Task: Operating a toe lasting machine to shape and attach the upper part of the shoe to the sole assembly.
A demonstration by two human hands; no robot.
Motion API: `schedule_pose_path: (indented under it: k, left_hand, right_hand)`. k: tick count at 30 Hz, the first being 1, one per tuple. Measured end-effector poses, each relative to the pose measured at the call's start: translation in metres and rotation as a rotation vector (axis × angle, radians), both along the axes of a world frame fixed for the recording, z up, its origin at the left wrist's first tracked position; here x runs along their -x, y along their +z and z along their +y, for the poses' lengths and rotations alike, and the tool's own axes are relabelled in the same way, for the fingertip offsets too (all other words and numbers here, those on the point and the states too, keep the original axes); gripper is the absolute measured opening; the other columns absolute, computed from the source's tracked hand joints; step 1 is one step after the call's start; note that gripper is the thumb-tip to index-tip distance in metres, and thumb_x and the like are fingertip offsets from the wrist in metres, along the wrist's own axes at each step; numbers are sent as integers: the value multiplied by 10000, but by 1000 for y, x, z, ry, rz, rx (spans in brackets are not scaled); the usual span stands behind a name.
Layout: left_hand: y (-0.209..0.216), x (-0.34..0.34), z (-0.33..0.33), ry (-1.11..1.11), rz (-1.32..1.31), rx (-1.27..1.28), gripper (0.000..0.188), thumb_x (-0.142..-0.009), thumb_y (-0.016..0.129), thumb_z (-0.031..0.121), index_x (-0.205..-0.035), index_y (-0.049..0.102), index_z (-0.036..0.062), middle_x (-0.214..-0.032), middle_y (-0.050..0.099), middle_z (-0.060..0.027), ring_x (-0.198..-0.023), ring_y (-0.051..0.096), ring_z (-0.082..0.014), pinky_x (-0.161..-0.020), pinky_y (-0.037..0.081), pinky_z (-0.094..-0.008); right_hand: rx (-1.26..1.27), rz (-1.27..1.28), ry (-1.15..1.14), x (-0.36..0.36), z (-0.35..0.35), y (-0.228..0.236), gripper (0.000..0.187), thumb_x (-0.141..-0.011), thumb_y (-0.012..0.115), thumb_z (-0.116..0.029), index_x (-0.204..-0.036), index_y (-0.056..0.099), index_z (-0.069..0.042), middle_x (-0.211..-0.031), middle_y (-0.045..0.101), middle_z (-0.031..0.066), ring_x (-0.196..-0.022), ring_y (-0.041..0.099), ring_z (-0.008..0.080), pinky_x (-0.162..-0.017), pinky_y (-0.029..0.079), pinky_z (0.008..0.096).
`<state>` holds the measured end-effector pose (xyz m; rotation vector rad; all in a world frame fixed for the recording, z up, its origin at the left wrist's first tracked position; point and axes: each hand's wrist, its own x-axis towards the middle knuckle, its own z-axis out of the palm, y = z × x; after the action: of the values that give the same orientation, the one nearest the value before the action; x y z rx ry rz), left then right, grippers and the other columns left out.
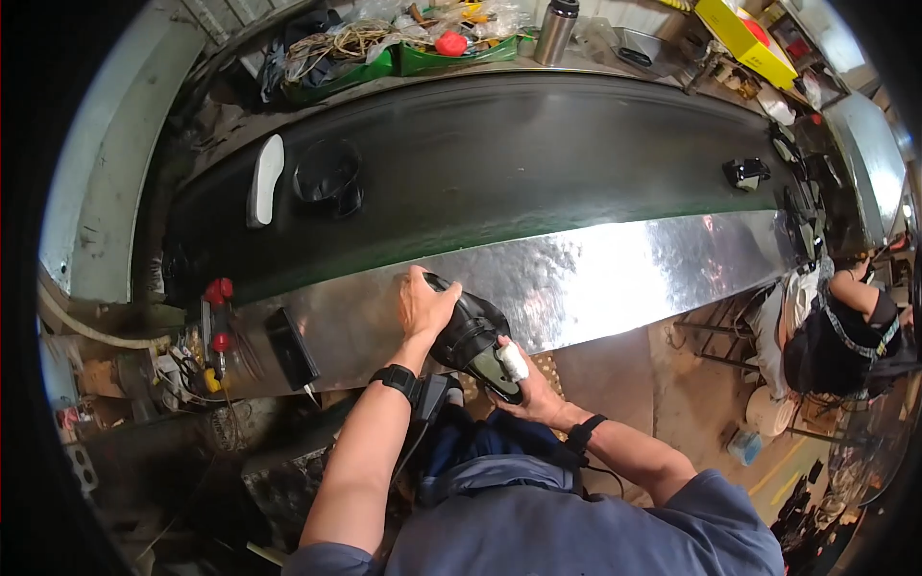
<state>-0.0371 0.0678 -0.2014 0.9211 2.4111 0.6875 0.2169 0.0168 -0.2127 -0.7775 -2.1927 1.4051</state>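
My left hand [427, 305] grips the far end of a black shoe [469, 331], its thumb pressed along the shoe's side. On the near end my right hand [534, 389] is closed, with a white wrap [513, 363] around one digit. The shoe is tilted over the front edge of a shiny metal ledge [615, 259], and a dark green patch shows on its near part. My fingers hide some of its underside and ends. On the dark belt [461, 154] beyond, a white shoe sole [268, 182] lies beside a black shoe-like piece [331, 178].
A black flat box [292, 346] rests on the ledge at left, near red-knobbed tools [220, 291]. Another black piece [746, 174] lies far right on the belt. Green trays [456, 58] and a steel flask [557, 34] stand behind. Another person [845, 336] sits at right.
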Motion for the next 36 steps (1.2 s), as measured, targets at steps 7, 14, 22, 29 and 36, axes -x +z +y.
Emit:
schedule_pose_path:
  k: [7,14,22,29,36]
  left_hand:
    - [-5,10,-4,158,-93,-103,426,-704,759,324,-1010,657,45,-955,717,-199,-931,687,-393,-847,533,-474]
    - [64,48,-71,434,-96,-195,369,-702,742,295,-971,665,54,-906,724,-167,-889,698,-366,-824,535,-455]
    - [159,54,-211,651,-76,-532,356,-693,766,256,-970,660,60,-787,682,-141,-763,664,-258,-742,523,-376]
    - [198,54,-425,932,221,-551,368,-702,757,298,-978,648,81,-775,688,-191,-768,689,-356,-739,522,-431]
    - [244,42,-620,1243,437,-777,365,-846,764,290,-1087,633,50,-1025,660,-162,-934,631,-271,-816,495,-374]
  right_hand:
    - [243,74,12,4,2,-17,1032,-792,798,-91,-1597,157,-6,-1409,513,145,-1307,493,210,-1110,372,341]
    - [370,136,302,38,33,72,1112,-852,809,-266,-1607,36,-5,-1651,174,215,-1519,211,278,-1220,203,401]
    - [1102,-230,317,153,-13,132,882,-927,670,-525,-1518,320,30,-1473,454,167,-1374,418,255,-1137,319,362]
    - [829,7,547,199,-199,180,409,-997,649,-148,-1361,544,8,-1121,686,66,-980,649,129,-833,523,276]
    - [933,-53,724,241,-375,218,246,-974,691,-106,-1185,638,8,-952,688,10,-814,621,82,-710,501,247]
